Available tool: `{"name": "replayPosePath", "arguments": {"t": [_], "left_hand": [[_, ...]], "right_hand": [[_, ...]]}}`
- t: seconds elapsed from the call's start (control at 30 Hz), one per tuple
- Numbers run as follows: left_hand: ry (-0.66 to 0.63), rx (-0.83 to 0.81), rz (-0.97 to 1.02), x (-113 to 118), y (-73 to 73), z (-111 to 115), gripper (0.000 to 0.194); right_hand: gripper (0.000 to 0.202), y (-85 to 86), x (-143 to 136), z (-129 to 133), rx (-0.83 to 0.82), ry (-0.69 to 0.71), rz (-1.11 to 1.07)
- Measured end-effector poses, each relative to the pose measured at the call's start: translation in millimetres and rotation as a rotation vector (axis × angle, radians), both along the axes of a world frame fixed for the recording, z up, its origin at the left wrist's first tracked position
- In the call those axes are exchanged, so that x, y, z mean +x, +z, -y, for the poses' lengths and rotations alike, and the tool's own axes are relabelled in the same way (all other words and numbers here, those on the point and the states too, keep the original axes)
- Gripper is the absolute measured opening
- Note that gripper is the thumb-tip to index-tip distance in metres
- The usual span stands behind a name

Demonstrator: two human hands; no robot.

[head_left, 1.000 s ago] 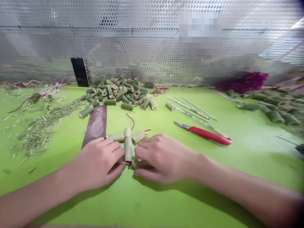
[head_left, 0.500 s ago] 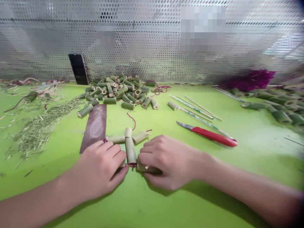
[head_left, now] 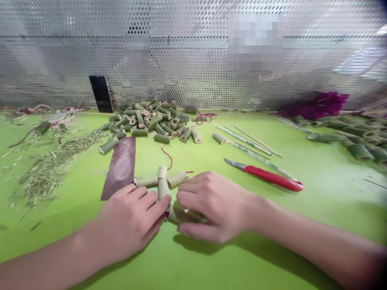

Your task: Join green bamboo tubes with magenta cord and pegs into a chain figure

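A small figure of peeled bamboo tubes [head_left: 162, 186], joined with purple string, lies on the green table between my hands. One tube stands out to each side, and a short one tops the middle tube. My left hand [head_left: 134, 213] is closed on the figure's lower middle, its index finger and thumb by a purple knot [head_left: 166, 215]. My right hand [head_left: 216, 207] curls its fingers over a lower right tube [head_left: 174, 214], with the thumb lower down. The lower left part is hidden under my left hand. A loose purple string end [head_left: 170, 158] lies above the figure.
A brown sandpaper strip [head_left: 120, 165] lies at left, by bamboo shavings [head_left: 51, 165]. Cut bamboo pieces [head_left: 154, 119] are heaped behind. A red-handled knife [head_left: 272, 177] and thin sticks [head_left: 256, 141] lie at right. A phone [head_left: 101, 93] leans against the perforated metal panel [head_left: 193, 52].
My left index finger and thumb have moved right, over the bottom of the middle tube and the purple knot. The right hand stays nearly in place, its thumb a little farther from the tube.
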State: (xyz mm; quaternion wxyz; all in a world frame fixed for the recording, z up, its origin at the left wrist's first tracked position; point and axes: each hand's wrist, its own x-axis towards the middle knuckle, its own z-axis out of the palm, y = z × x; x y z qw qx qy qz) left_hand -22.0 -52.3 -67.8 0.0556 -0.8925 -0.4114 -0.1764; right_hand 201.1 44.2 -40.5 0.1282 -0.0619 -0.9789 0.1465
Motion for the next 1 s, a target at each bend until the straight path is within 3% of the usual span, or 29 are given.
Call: {"name": "replayPosePath", "arguments": {"t": [0.07, 0.17, 0.27, 0.33, 0.37, 0.47, 0.63, 0.87, 1.0], "left_hand": [[-0.013, 0.005, 0.027, -3, 6.1, -1, 0.027], [0.015, -0.038, 0.073, -11, 29.4, -22, 0.032], [0.246, -0.224, 0.015, -10, 56.6, -64, 0.044], [0.395, -0.396, -0.077, 1, 66.8, -94, 0.050], [0.394, -0.473, -0.139, 8, 68.5, -107, 0.050], [0.317, -0.572, -0.294, 30, 63.1, -130, 0.039], [0.329, -0.641, -0.358, 45, 52.7, -135, 0.024], [0.370, -0.678, -0.287, 32, 50.4, -134, 0.020], [0.395, -0.620, -0.242, 18, 49.1, -136, 0.032]], "right_hand": [[0.029, 4.9, 4, -10, 0.013, -0.061, -0.039], [0.031, 6.6, 9, -31, 0.012, -0.182, -0.113], [0.037, 0.1, 10, -49, -0.022, -0.305, -0.170], [0.037, -5.8, 8, -52, -0.022, -0.369, -0.150], [0.035, -8.4, 6, -51, -0.006, -0.388, -0.134], [0.028, -14.6, 0, -43, 0.070, -0.356, -0.126], [0.025, -19.5, 1, -37, 0.137, -0.213, -0.220], [0.021, -17.6, -2, -28, 0.177, -0.150, -0.231], [0.020, -19.8, -8, -21, 0.216, -0.051, -0.223]]}}
